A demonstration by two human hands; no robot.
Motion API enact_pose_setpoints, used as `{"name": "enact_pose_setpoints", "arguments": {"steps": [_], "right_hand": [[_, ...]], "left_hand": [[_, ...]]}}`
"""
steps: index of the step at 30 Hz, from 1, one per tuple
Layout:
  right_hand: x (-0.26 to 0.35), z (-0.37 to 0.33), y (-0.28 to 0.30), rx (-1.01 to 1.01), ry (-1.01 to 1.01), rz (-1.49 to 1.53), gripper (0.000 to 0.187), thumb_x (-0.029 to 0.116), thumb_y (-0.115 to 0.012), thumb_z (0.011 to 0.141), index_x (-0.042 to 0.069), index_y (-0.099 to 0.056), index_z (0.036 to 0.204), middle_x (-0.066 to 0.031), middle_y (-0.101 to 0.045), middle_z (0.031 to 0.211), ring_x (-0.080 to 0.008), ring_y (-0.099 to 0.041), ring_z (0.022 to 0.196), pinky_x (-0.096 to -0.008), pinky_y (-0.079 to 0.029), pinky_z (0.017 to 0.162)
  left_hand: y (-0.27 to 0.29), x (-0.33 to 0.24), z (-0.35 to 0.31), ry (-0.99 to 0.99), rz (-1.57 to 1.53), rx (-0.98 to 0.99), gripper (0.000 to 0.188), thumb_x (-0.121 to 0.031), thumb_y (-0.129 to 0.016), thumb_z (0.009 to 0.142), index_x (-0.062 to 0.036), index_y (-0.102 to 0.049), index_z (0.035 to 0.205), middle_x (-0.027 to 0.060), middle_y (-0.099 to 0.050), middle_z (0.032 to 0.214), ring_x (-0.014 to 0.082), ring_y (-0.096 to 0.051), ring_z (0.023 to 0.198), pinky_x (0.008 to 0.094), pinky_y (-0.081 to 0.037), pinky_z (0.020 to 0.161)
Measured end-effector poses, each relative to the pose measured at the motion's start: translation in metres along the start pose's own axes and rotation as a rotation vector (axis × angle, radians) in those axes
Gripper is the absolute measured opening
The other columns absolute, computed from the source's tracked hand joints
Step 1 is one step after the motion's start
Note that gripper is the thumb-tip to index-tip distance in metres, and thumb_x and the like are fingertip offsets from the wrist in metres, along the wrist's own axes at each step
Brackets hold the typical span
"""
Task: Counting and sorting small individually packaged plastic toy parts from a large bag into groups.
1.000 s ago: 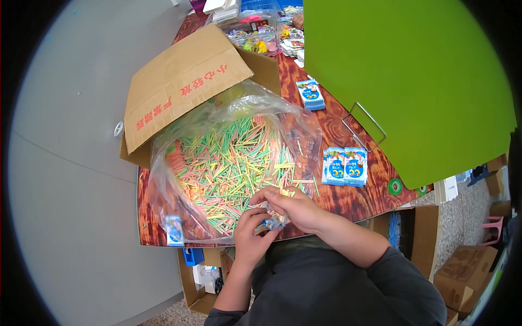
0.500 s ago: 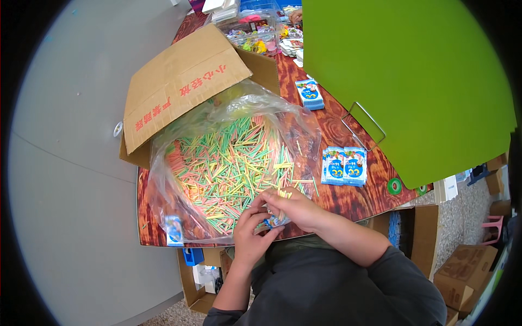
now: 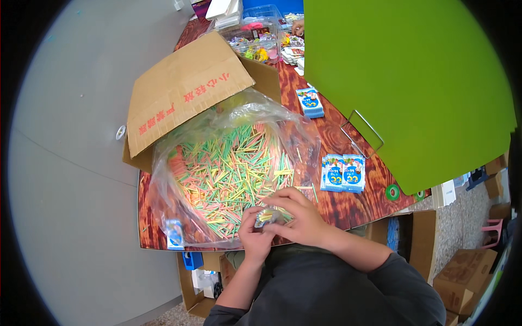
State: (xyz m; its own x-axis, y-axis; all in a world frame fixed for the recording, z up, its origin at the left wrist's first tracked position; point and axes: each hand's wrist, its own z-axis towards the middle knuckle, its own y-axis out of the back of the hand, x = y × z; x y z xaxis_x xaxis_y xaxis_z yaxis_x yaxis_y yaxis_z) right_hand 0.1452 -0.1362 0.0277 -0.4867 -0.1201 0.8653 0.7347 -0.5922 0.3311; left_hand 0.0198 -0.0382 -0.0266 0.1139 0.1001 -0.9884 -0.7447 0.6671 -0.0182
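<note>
Between both hands, near the table's front edge, is a small open packet (image 3: 267, 218) with pastel sticks showing in its mouth. My left hand (image 3: 254, 234) is closed on the packet's left side. My right hand (image 3: 302, 217) curls round its right side, fingers over the top and thumb below. Just beyond them, a clear plastic bag (image 3: 247, 106) lies spread open, full of loose thin sticks (image 3: 231, 168) in green, yellow and pink. Part of the packet is hidden by my fingers.
A cardboard box (image 3: 185, 87) with a raised flap stands behind the bag. Blue-and-white packets (image 3: 343, 173) lie at right, another stack (image 3: 310, 103) farther back, one packet (image 3: 174, 233) at left. A green panel (image 3: 408, 81) with a wire handle, green tape (image 3: 392, 191) and another person's hand (image 3: 297, 28) also show.
My right hand has shifted from above the packet to its right side. The sticks it pinched upright now sit in the packet, whose open mouth faces up.
</note>
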Motion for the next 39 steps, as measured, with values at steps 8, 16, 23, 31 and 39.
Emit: {"name": "enact_pose_setpoints", "arguments": {"steps": [8,16,23,31,39], "right_hand": [[-0.01,-0.01,0.01,-0.086,0.088,-0.042,0.032,0.002,-0.071,0.081,0.003,-0.068,0.113,-0.0116,-0.064,0.104,-0.0245,-0.066,0.088,-0.0319,-0.054,0.073],[-0.008,-0.02,0.006,-0.167,-0.147,0.285,0.03,-0.006,-0.066,0.085,0.002,-0.062,0.113,-0.0101,-0.063,0.104,-0.0171,-0.065,0.092,-0.0292,-0.058,0.076],[-0.018,-0.024,0.024,0.051,-0.171,0.405,0.039,-0.004,-0.065,0.086,0.003,-0.061,0.124,-0.0089,-0.057,0.103,-0.0172,-0.059,0.097,-0.0311,-0.052,0.089],[-0.025,-0.014,0.021,0.155,-0.014,0.225,0.042,0.004,-0.07,0.084,0.008,-0.066,0.126,-0.0094,-0.058,0.112,-0.0215,-0.057,0.108,-0.0335,-0.047,0.092],[-0.035,-0.019,0.023,0.198,0.171,-0.028,0.051,0.0,-0.073,0.066,0.019,-0.074,0.113,-0.0073,-0.06,0.133,-0.0274,-0.058,0.112,-0.0384,-0.046,0.095]], "left_hand": [[0.002,-0.012,0.01,0.054,-0.095,0.255,0.03,0.003,-0.082,0.072,0.0016,-0.065,0.096,0.0049,-0.054,0.104,0.0134,-0.057,0.097,0.0275,-0.049,0.082],[-0.007,-0.016,0.007,0.221,-0.169,0.135,0.025,0.004,-0.079,0.076,0.0023,-0.064,0.095,0.0043,-0.06,0.102,0.0136,-0.061,0.095,0.0291,-0.05,0.086],[0.016,-0.001,0.014,0.187,-0.243,0.351,0.024,0.004,-0.079,0.075,0.0024,-0.072,0.098,0.0067,-0.065,0.101,0.0123,-0.061,0.086,0.0249,-0.047,0.074],[0.006,-0.008,0.009,0.17,-0.173,0.421,0.016,0.002,-0.074,0.081,0.0022,-0.072,0.097,0.0071,-0.067,0.099,0.0079,-0.06,0.083,0.0228,-0.046,0.068],[0.005,-0.01,0.0,0.221,-0.155,0.491,0.012,-0.006,-0.072,0.087,0.0027,-0.071,0.095,-0.0005,-0.066,0.081,0.0034,-0.055,0.07,0.0209,-0.041,0.056]]}}
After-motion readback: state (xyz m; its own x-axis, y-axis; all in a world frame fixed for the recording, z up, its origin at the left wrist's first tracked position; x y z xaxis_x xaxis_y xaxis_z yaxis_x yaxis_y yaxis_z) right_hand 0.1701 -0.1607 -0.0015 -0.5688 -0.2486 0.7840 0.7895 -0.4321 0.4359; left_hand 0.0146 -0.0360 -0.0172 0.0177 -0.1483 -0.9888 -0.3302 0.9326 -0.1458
